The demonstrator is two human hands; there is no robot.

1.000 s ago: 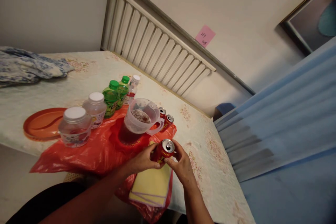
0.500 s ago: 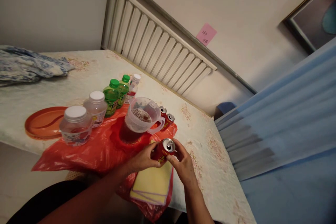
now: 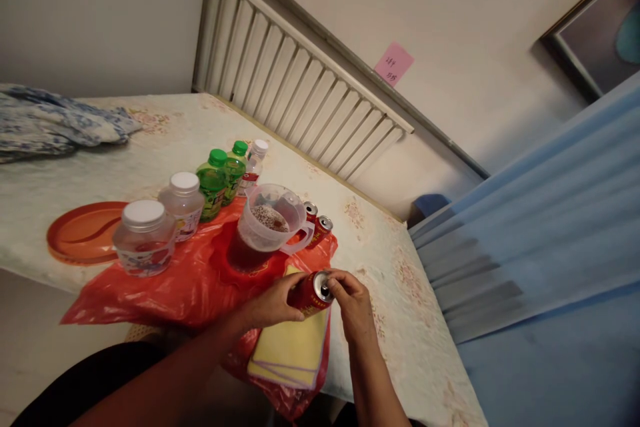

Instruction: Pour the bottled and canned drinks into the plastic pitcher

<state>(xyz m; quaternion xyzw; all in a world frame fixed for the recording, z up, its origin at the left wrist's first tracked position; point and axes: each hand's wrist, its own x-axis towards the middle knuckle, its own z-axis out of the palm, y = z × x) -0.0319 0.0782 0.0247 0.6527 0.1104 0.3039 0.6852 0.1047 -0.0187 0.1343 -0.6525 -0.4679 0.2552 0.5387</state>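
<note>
A red can (image 3: pixel 310 295) with an opened top tilts to the right above a folded yellow cloth (image 3: pixel 290 350). My left hand (image 3: pixel 277 301) is wrapped round its left side. At the can's top, my right hand (image 3: pixel 353 297) has its thumb and fingers pinched at the tab. Beyond them stands a clear plastic jug (image 3: pixel 265 227) holding dark, foamy liquid, its handle toward the right. Two more red cans (image 3: pixel 323 232) stand behind the handle, their tops showing.
On and beside the red plastic bag (image 3: pixel 185 290) are clear jars (image 3: pixel 145 243), green bottles (image 3: pixel 213 190) and a white-capped bottle (image 3: pixel 254 163). An orange lid (image 3: pixel 83 237) and patterned fabric (image 3: pixel 60 123) lie left. A radiator (image 3: pixel 300 73) lines the wall.
The held can has tipped toward the right. My right hand has shifted from the can's side up to its top, with the fingers now at the tab.
</note>
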